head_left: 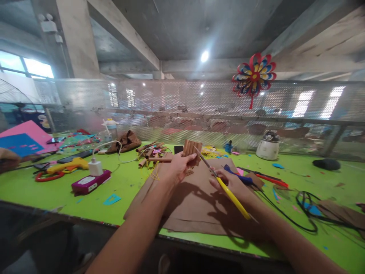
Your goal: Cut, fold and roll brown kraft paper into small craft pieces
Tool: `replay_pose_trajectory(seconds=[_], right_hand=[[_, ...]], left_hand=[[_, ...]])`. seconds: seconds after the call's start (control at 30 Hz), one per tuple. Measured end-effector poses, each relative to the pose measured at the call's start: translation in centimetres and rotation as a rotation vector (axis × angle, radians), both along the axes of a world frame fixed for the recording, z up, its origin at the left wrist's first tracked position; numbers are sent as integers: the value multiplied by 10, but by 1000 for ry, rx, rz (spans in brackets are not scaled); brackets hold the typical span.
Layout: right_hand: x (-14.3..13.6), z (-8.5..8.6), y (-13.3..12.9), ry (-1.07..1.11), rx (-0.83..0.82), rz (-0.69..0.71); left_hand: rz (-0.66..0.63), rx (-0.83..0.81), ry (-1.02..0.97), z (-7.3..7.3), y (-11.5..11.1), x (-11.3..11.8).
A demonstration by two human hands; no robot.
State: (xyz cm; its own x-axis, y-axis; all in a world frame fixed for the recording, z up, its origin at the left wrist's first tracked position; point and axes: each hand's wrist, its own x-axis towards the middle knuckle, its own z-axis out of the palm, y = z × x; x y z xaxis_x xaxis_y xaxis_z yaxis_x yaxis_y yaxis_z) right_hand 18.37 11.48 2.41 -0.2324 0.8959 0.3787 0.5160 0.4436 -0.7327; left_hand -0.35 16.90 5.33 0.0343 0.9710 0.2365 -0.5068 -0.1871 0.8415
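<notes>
Between the fingers and thumb of my left hand is a small piece of brown ridged cardboard, raised above the table. My right hand is closed around yellow-handled scissors. Their blades point up and left, with the tips at the right edge of the cardboard; whether they touch it I cannot tell. Below both hands lie brown paper sheets. A blue glue gun lies just beyond my right hand. Left of my left hand are rolled brown paper tubes with yellow string.
A purple power strip with a white charger stands at left, near another yellow-handled tool. Black cable loops across the right side. A white container stands at the back right. Another person's hand shows at the far left.
</notes>
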Motion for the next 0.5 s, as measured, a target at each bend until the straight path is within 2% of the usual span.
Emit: replay_pose_trajectory(seconds=[0.3, 0.5], right_hand=[[1, -1, 2, 21, -24, 25], [1, -2, 3, 22, -11, 54]], left_hand=[[44, -34, 149, -7, 1, 0], [46, -39, 146, -10, 5, -1]])
